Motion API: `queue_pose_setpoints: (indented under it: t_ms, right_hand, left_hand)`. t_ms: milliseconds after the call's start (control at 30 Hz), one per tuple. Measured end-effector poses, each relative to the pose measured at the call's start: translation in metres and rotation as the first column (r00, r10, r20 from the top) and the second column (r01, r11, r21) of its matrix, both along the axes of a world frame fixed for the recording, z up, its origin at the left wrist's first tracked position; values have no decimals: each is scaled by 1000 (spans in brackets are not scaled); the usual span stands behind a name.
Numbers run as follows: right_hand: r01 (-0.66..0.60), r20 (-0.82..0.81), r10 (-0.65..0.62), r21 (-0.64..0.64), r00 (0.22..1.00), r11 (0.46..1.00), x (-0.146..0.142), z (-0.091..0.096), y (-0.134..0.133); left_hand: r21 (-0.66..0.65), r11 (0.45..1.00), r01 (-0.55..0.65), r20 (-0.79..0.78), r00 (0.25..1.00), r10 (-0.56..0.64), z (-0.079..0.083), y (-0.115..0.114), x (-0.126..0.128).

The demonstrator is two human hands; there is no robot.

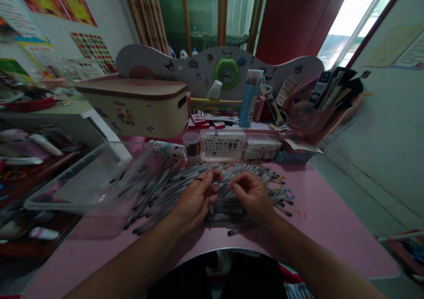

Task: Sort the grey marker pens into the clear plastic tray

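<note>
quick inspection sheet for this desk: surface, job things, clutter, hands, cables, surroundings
surface: pink desk, pens across its middle
job's things: pile of pens lying loose; thin rod held just above it
clutter: clear tray at left; clear boxes behind the pile; blue cup; lidded box
grippers: left hand and right hand each pinch an end of the thin rod
cables: nothing seen
surroundings: green clock on the back panel; posters on the left wall; window at right
</note>
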State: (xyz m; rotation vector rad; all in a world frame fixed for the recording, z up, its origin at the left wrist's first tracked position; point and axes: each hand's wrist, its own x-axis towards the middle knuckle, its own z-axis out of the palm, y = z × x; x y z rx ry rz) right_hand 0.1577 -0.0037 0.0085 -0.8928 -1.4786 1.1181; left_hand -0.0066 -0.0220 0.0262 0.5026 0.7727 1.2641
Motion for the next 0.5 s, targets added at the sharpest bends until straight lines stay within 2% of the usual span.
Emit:
queue_pose_setpoints:
  t_ms: [67, 133, 267, 400, 500]
  right_hand:
    - [-106, 94, 106, -7, 990, 994, -1, -2, -5]
    - [-145, 95, 146, -18, 985, 989, 3, -3, -4]
    - [-118, 12, 118, 20, 993, 993, 12, -2, 4]
    - [-63, 111, 53, 91, 992, 994, 12, 4, 5]
    - [-69, 99, 56, 124, 994, 990, 8, 6, 0]
  left_hand:
    - [-60, 996, -67, 0, 998, 67, 2, 1, -1]
    - [-111, 990, -89, -15, 996, 88, 5, 2, -5]
    - [-174, 984, -40, 13, 999, 43, 15, -2, -6]
    - [-311, 949, 60, 95, 995, -32, 24, -13, 8]
    - [-364, 928, 76, 127, 991, -32, 23, -18, 19]
